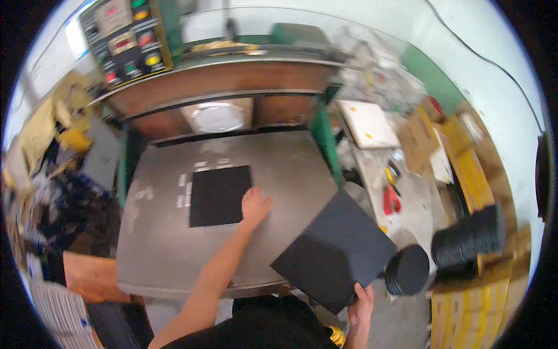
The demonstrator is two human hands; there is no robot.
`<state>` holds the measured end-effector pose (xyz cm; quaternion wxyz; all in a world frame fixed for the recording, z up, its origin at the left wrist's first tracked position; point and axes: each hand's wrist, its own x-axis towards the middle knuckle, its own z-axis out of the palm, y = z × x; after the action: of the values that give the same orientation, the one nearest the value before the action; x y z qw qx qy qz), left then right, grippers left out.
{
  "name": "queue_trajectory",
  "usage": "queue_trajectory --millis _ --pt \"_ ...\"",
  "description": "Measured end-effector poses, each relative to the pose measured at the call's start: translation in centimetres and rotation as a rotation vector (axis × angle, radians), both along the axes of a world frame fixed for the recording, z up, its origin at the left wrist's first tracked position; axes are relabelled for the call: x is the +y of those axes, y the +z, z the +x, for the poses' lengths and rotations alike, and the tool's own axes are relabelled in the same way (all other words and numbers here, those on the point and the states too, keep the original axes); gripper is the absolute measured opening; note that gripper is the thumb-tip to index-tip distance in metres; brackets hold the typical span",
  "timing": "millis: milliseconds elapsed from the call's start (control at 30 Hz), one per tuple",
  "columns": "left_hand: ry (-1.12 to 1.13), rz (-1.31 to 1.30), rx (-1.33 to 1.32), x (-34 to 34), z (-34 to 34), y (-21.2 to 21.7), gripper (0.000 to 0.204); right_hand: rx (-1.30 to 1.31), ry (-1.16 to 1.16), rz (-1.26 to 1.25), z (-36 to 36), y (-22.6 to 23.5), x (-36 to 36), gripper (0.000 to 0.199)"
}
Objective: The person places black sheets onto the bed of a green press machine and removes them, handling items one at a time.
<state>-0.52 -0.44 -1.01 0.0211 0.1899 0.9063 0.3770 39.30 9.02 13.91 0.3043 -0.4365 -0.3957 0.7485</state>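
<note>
A black square sheet (pixel 218 198) lies flat on the grey metal press table (pixel 168 256), beside short pale strips along its left and far edges. My left hand (pixel 254 206) is at the sheet's right edge, its fingers curled in against it, slightly blurred. Off the table's near right corner, my right hand (pixel 361 299) grips a larger black square sheet (pixel 334 250) by its lower right edge. That sheet is tilted and covers part of the table's corner; the fingers beneath it are hidden.
A control panel (pixel 128 41) with coloured buttons stands at far left. On the right side bench are red-handled scissors (pixel 391 200) and a white slab (pixel 367 124). Stacked black discs (pixel 408 269), a black cylindrical stack (pixel 468 237) and cardboard boxes (pixel 469 308) stand at right.
</note>
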Motion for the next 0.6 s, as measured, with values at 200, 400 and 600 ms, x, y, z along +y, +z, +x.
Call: queue_trajectory --millis 200,400,600 --pt "-0.573 0.646 -1.046 -1.2 10.5 11.3 0.054 0.079 -0.189 -0.178 4.1 -1.7 0.1 0.031" --pt "-0.824 0.365 -1.049 1.5 20.0 13.9 0.044 -0.009 -0.12 -0.058 9.4 -2.8 1.4 0.018" --pt "-0.759 0.398 -1.246 9.8 28.8 7.9 0.034 -0.185 -0.217 0.055 21.7 -4.1 4.2 0.025"
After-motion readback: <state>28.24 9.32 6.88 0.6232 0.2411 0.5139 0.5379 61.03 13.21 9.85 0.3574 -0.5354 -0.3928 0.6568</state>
